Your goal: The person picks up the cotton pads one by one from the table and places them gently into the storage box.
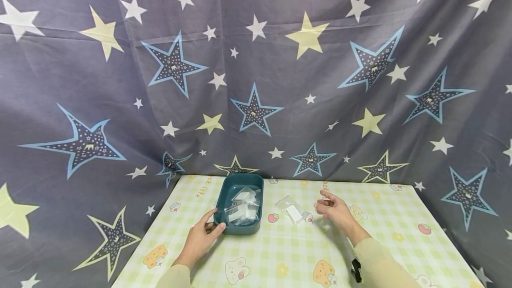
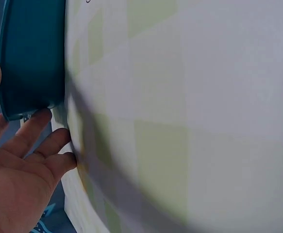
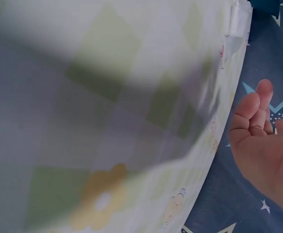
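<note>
A teal plastic box (image 1: 240, 230) stands on the table, left of the middle, with several clear zip bags (image 1: 243, 210) holding white pieces inside. My left hand (image 1: 202, 237) grips its near left corner, thumb on the front and fingers along the left side. The left wrist view shows the thumb and fingertips against the box wall (image 2: 32, 53). A single clear bag with a white rectangular piece (image 1: 294, 214) lies flat to the right of the box. My right hand (image 1: 338, 212) hovers just right of that bag, fingers loosely bent and holding nothing.
The table (image 1: 280, 250) wears a green-and-white checked cloth with cartoon prints. A dark grey-blue curtain (image 1: 256, 70) with stars hangs behind it and along both sides. A small black object (image 1: 356, 271) shows at the right sleeve.
</note>
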Available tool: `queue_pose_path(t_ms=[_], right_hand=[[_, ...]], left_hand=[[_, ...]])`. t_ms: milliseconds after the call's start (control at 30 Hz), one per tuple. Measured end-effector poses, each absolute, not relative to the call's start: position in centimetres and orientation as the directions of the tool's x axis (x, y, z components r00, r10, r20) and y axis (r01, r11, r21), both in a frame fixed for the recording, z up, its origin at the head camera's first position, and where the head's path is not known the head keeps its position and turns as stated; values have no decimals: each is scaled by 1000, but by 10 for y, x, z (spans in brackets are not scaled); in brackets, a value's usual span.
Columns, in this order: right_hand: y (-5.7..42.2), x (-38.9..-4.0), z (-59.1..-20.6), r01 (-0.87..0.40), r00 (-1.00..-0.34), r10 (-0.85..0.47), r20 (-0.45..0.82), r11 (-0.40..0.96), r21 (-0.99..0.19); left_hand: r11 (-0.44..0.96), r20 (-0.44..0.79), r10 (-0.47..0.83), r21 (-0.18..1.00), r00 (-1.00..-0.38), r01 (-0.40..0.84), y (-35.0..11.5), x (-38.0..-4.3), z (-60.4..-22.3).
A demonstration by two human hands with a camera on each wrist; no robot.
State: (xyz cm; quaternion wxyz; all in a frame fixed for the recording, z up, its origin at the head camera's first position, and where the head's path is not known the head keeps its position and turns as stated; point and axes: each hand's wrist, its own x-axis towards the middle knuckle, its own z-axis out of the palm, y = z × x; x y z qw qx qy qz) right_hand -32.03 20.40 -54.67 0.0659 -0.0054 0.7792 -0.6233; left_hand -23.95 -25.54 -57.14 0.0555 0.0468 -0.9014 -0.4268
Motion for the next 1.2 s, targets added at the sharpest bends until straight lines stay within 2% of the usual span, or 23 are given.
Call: queue_pose_path(t_ms=[200,1200], right_hand=[[206,-321,-554,79,-991,-87,-104,257,-963],[176,-322,-558,61,-991,-106,-87,232,-971]], left_hand=[[625,53,-132,779,-990,-42,-255,-239,-569],[614,43,-145,787,-988,-56,-255,-242,-573]])
